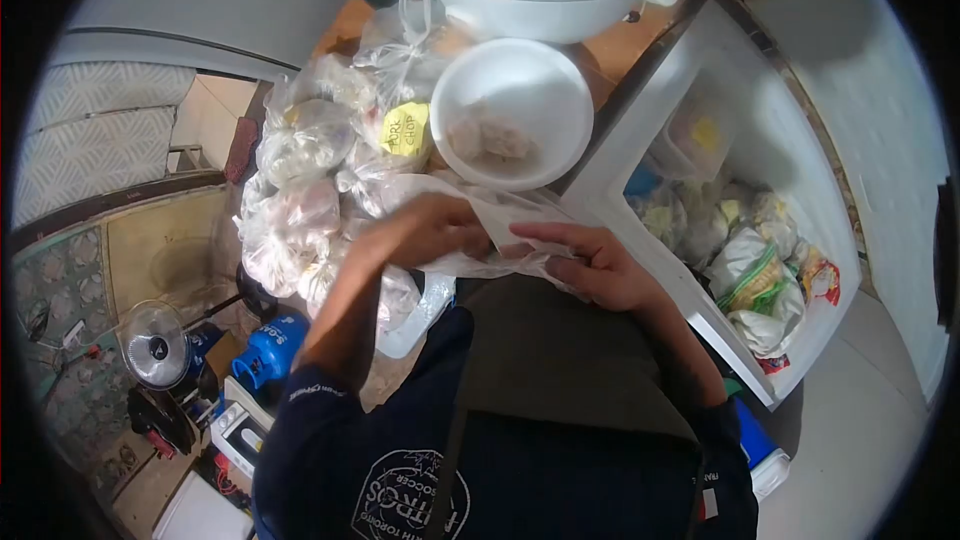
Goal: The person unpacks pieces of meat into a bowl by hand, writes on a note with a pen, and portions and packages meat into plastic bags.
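Handling crinkled, translucent plastic [497, 223] are the left hand [432, 230] and right hand [600, 265].

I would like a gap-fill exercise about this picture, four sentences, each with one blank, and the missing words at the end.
1. The yellow note reads "PORK ____".
2. The left hand and right hand touch clear plastic; the ____ hand is nearer the open white chest.
3. The round bowl with pale pieces inside is ____ in colour.
4. The gas cylinder near the fan is ____ in colour.

Missing words: CHOP; right; white; blue.
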Demonstrator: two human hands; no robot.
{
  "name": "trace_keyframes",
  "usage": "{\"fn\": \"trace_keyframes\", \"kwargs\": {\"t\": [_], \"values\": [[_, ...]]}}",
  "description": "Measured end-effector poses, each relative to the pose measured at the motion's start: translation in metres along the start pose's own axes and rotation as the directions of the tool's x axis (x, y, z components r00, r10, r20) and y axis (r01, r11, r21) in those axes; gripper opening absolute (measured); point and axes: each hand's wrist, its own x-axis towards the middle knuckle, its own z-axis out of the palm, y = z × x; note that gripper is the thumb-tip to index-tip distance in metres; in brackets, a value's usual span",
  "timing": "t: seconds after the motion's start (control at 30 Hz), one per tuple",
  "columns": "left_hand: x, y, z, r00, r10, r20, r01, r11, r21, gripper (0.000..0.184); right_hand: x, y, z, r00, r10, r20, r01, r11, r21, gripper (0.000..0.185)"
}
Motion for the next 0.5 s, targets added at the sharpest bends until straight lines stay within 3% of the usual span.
{"fn": "trace_keyframes", "kwargs": {"t": [0.07, 0.13, 0.2, 0.3, 0.43, 0.5], "values": [[0.013, -0.002, -0.029, 0.995, -0.019, -0.094, -0.002, 0.977, -0.211, 0.024, -0.002, -0.003, 0.0, 0.996, 0.043, 0.077, -0.046, 0.998, 0.045, 0.056], [0.055, 0.014, -0.052, 0.957, -0.068, -0.282, 0.091, 0.993, 0.07, 0.029, 0.001, 0.014, 0.002, 0.982, -0.152, 0.113, 0.144, 0.987, 0.078, 0.054], [0.125, -0.046, -0.045, 0.82, 0.387, -0.422, -0.146, 0.854, 0.5, 0.047, 0.001, 0.018, 0.004, 0.984, -0.153, 0.087, 0.143, 0.984, 0.109, 0.053], [0.172, -0.059, -0.023, 0.941, 0.266, -0.208, 0.073, 0.442, 0.894, 0.066, 0.0, 0.024, 0.007, 0.985, -0.171, 0.034, 0.165, 0.977, 0.137, 0.052], [0.206, -0.073, -0.019, 0.961, 0.216, -0.173, 0.011, 0.595, 0.804, 0.081, -0.003, 0.026, 0.006, 0.96, -0.274, -0.055, 0.278, 0.958, 0.066, 0.051], [0.219, -0.085, -0.04, 0.973, 0.21, -0.097, -0.086, 0.717, 0.692, 0.086, -0.006, 0.032, 0.005, 0.97, -0.17, -0.173, 0.191, 0.975, 0.117, 0.051]]}}
